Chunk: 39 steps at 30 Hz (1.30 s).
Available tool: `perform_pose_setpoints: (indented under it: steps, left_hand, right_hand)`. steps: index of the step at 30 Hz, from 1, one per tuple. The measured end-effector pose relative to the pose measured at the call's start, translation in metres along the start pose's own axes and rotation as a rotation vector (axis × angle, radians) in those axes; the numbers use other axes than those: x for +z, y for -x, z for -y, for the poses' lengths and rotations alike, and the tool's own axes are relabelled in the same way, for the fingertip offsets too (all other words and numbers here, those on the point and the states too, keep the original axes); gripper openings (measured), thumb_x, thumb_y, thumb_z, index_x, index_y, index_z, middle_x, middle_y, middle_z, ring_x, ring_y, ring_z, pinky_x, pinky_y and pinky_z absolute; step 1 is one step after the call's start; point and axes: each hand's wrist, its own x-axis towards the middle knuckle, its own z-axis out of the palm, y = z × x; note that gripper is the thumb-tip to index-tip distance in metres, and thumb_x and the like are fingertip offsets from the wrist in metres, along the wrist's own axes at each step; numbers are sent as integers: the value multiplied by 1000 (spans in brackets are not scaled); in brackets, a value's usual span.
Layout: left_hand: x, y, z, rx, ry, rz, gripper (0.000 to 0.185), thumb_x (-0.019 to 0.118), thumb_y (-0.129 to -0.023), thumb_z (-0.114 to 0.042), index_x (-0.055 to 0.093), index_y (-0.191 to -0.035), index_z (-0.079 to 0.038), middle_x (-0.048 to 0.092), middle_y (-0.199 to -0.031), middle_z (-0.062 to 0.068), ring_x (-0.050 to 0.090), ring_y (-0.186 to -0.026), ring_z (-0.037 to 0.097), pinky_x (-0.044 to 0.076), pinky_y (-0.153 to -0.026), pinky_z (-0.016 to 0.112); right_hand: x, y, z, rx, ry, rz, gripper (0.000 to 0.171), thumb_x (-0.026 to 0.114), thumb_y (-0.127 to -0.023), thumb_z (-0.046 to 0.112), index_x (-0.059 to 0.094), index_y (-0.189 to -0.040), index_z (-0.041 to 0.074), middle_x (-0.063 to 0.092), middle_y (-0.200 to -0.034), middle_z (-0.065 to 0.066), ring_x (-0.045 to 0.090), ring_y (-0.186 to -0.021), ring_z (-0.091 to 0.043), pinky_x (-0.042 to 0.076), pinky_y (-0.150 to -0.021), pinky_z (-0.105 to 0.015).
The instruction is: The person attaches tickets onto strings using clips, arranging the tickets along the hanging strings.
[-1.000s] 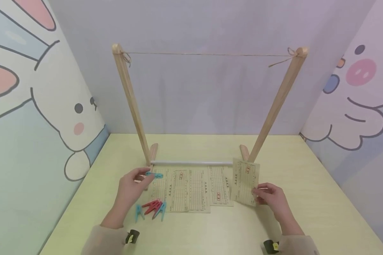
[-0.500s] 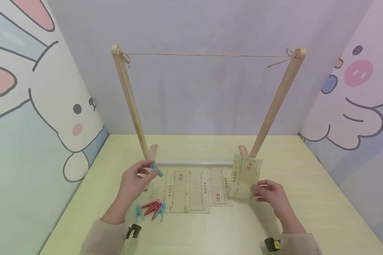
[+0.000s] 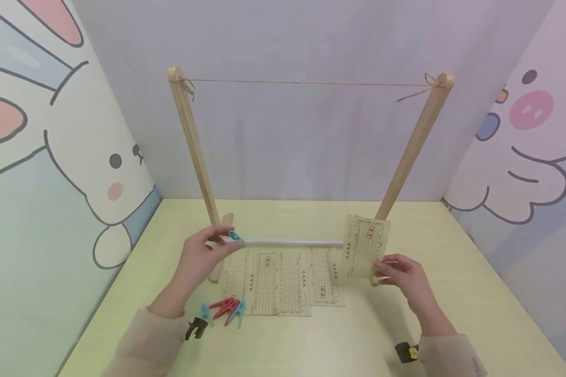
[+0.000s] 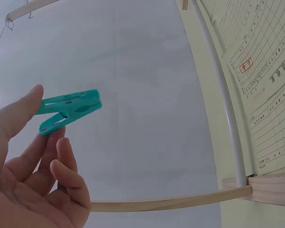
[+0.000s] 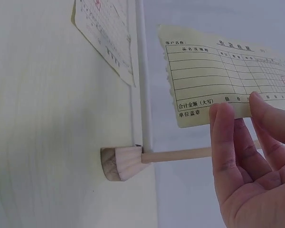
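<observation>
A teal clothespin [image 4: 71,107] is pinched by its handle ends between thumb and fingers of my left hand [image 3: 206,254], raised near the left post. My right hand [image 3: 403,275] pinches a printed receipt slip [image 3: 365,247] by its lower right edge, holding it upright off the table before the right post. In the right wrist view the held slip [image 5: 213,78] shows a ruled form with a torn edge. Between the hands, several similar slips [image 3: 290,283] lie side by side on the table. Red clothespins [image 3: 226,305] and blue clothespins [image 3: 237,313] lie near their lower left.
A wooden frame stands behind the slips, with a left post [image 3: 191,141], a right post [image 3: 417,144] and a pale bottom rod [image 3: 292,242]. Twine [image 3: 306,82] is tied between the post tops. Walls with cartoon animals [image 3: 80,125] enclose the table [image 3: 476,293].
Both hands have risen away from the table. The clothespin has turned in my left fingers and moved slightly right; the slip in my right hand has lifted toward the right post.
</observation>
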Motion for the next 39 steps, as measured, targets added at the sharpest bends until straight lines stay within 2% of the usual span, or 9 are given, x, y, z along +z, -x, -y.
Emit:
perform_pose_setpoints:
  steps: [5, 10, 18, 22, 26, 31, 39]
  left_hand:
    - [-3, -6, -8, 39, -8, 19, 37, 80, -84, -23, 71, -117, -9, 71, -117, 9, 59, -91, 17, 47, -71, 22]
    - [-5, -12, -19, 95, -13, 34, 37, 79, -85, -25, 70, -119, -10, 71, -118, 9, 59, -90, 18, 47, -70, 23]
    - [-10, -22, -39, 151, 20, 66, 34, 77, -87, -25, 71, -117, -12, 72, -110, 6, 61, -88, 16, 47, -70, 25]
    - [-10, -31, -48, 174, 70, 91, 33, 77, -87, -26, 71, -118, -15, 71, -111, 5, 62, -87, 16, 49, -68, 25]
    - [-9, -37, -60, 180, 117, 116, 34, 77, -87, -27, 71, -119, -17, 70, -113, 3, 62, -91, 18, 51, -68, 26]
    - [-9, -45, -79, 169, 119, 142, 36, 78, -86, -31, 70, -120, -21, 70, -114, -1, 61, -94, 17, 50, -74, 29]
    - [-5, -58, -107, 238, 88, 160, 35, 78, -86, -28, 71, -119, -18, 71, -112, 1, 61, -92, 17, 49, -71, 30]
  right_hand:
    - [-2, -2, 8, -32, 13, 7, 33, 66, -96, 17, 62, -112, -11, 71, -86, 14, 68, -82, -5, 59, -72, -28]
    - [-6, -4, 16, -61, 7, 19, 30, 66, -96, 19, 64, -111, -6, 71, -88, 15, 68, -83, -5, 59, -72, -27]
    - [-12, -9, 32, -51, -11, 20, 13, 67, -95, 23, 71, -104, 14, 71, -89, 18, 69, -82, -5, 57, -68, -26]
    - [-15, -11, 38, -77, -28, 26, 6, 67, -95, 22, 71, -100, 20, 71, -89, 17, 70, -81, -6, 57, -68, -26]
    - [-18, -13, 46, -108, -60, 40, 5, 67, -96, 20, 71, -98, 19, 72, -89, 15, 70, -81, -6, 57, -68, -25]
    - [-22, -15, 58, -125, -86, 48, 5, 67, -96, 18, 71, -98, 18, 73, -90, 14, 70, -81, -5, 57, -67, -24]
    - [-24, -18, 74, -165, -48, 68, 6, 65, -96, 15, 70, -97, 18, 72, -90, 14, 71, -82, -4, 57, -65, -25]
